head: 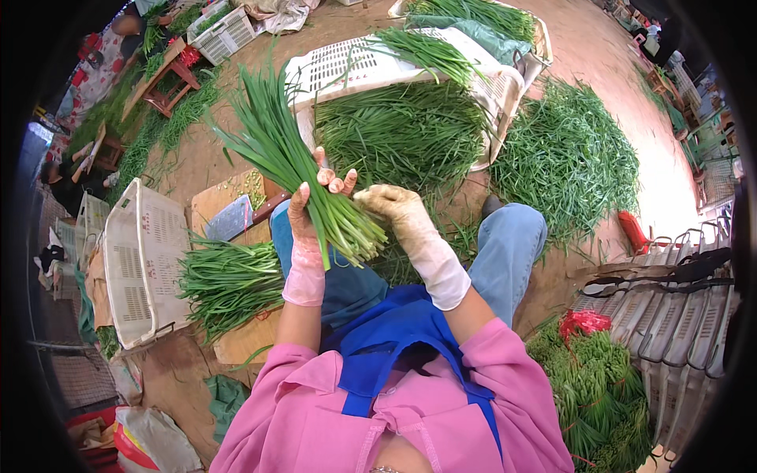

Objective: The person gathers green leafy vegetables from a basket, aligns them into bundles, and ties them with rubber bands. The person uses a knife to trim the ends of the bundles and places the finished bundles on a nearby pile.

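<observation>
My left hand [304, 222], in a thin, stained pale glove, grips a bunch of garlic chives [284, 148]. Green leaves fan up and away to the left, and the pale cut ends point down toward my lap. Beside those stems is my right hand [399, 216], in a soiled whitish glove with its fingers bent; whether a stalk sits between the fingertips is hidden. Left of my knee, a cleaver [230, 219] with a wooden handle lies on a wooden board [204, 201] with chopped bits. A second pile of chives [233, 284] rests nearer me.
A white plastic crate [313, 68] lies tipped ahead, full of chives. Loose greens [568, 159] heap on the floor to its right. Another white crate [130, 266] stands at left. Tied bundles [597, 390] and stacked crates [680, 313] are at right. Another person [133, 38] is far left.
</observation>
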Tool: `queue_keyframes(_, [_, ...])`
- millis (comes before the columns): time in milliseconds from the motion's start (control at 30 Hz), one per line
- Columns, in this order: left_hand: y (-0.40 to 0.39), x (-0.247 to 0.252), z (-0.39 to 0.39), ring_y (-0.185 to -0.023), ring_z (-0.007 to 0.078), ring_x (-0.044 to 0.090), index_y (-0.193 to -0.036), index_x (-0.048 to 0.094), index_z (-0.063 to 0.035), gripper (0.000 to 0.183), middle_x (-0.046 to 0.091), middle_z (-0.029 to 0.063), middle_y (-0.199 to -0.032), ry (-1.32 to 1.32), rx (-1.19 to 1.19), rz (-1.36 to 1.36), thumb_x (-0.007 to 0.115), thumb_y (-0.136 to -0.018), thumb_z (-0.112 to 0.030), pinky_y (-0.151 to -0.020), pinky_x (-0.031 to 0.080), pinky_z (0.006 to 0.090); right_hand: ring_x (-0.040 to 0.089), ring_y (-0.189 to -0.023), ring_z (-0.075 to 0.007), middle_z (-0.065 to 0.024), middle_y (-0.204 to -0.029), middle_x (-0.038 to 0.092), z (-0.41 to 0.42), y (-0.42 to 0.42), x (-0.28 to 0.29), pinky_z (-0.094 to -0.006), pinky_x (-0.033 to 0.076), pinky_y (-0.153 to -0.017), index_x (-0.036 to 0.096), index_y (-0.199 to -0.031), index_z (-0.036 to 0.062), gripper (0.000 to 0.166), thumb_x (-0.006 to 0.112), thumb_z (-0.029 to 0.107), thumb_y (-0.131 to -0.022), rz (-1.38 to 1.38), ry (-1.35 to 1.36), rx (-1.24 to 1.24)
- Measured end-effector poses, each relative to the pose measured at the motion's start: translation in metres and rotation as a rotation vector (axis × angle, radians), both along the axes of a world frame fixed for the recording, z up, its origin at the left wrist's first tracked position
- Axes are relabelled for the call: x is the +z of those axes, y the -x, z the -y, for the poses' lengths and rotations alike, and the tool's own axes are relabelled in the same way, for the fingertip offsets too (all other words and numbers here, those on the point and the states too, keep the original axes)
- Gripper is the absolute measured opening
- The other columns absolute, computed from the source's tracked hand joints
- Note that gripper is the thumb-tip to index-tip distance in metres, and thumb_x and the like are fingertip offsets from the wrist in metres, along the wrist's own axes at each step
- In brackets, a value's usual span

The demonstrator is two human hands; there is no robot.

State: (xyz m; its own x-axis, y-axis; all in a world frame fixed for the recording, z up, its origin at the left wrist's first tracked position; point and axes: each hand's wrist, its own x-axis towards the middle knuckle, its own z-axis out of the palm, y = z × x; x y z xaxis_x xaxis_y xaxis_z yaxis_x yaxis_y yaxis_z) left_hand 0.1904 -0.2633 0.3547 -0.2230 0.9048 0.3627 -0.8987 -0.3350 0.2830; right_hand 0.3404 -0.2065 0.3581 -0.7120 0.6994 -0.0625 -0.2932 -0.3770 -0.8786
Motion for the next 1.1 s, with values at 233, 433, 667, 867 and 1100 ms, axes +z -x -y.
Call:
queue_keyframes(233, [0.029, 0.010, 0.010, -0.084, 0.0193, 0.052, -0.126, 0.040, -0.0039, 0.050, 0.053, 0.0056, -0.091, 0.073, 0.166, 0.005, 0.060, -0.081, -0.013, -0.099, 0.032, 0.0392, 0.058, -0.082, -0.0131, -0.0081, -0.087, 0.066, -0.017, -0.102, 0.000, -0.0277, 0.044, -0.081, 0.064, -0.083, -0.0008, 0.025, 0.062, 0.024, -0.084, 0.377, -0.073, 0.145])
queue_keyframes(433, [0.012, 0.008, 0.006, -0.081, 0.0215, 0.055, -0.123, 0.040, -0.0054, 0.049, 0.056, 0.0094, -0.088, 0.300, 0.361, -0.171, 0.062, -0.079, -0.009, -0.095, 0.037, 0.0415, 0.053, -0.105, -0.0187, -0.0099, -0.112, 0.059, 0.012, -0.058, 0.036, -0.0275, 0.041, -0.090, 0.057, -0.113, 0.0024, 0.037, 0.065, 0.014, -0.079, 0.277, -0.499, -0.238])
queue_keyframes(667, [-0.009, 0.032, 0.022, -0.084, 0.0221, 0.058, -0.119, 0.044, -0.0040, 0.050, 0.058, 0.0100, -0.089, 0.339, 0.389, -0.191, 0.065, -0.073, -0.004, -0.075, 0.049, 0.0329, 0.042, -0.120, -0.0300, -0.0218, -0.131, 0.039, 0.032, 0.028, 0.029, -0.0347, 0.037, -0.096, 0.009, -0.139, 0.0015, 0.115, 0.082, 0.035, -0.057, 0.524, -0.817, 0.100])
queue_keyframes(867, [0.049, 0.042, 0.081, -0.091, 0.0247, 0.056, -0.127, 0.038, -0.0046, 0.068, 0.058, 0.0112, -0.091, 0.273, 0.560, -0.367, 0.070, -0.068, -0.012, -0.088, 0.042, 0.0394, 0.063, -0.087, -0.0250, -0.0130, -0.093, 0.064, 0.058, 0.091, 0.034, -0.0333, 0.049, -0.076, 0.053, -0.104, 0.0044, 0.050, 0.075, 0.026, -0.064, 0.426, -0.807, 0.304])
queue_keyframes(1100, [0.138, 0.023, 0.222, -0.111, 0.0187, 0.046, -0.124, 0.040, -0.0019, 0.062, 0.049, 0.0108, -0.117, 0.887, 0.744, -0.642, 0.063, -0.081, -0.040, -0.096, 0.038, 0.0310, 0.062, -0.075, -0.0345, -0.0189, -0.076, 0.063, 0.132, 0.208, 0.030, -0.0397, 0.051, -0.066, 0.056, -0.098, 0.0033, 0.044, 0.070, 0.030, -0.065, 0.712, -1.251, 0.455])
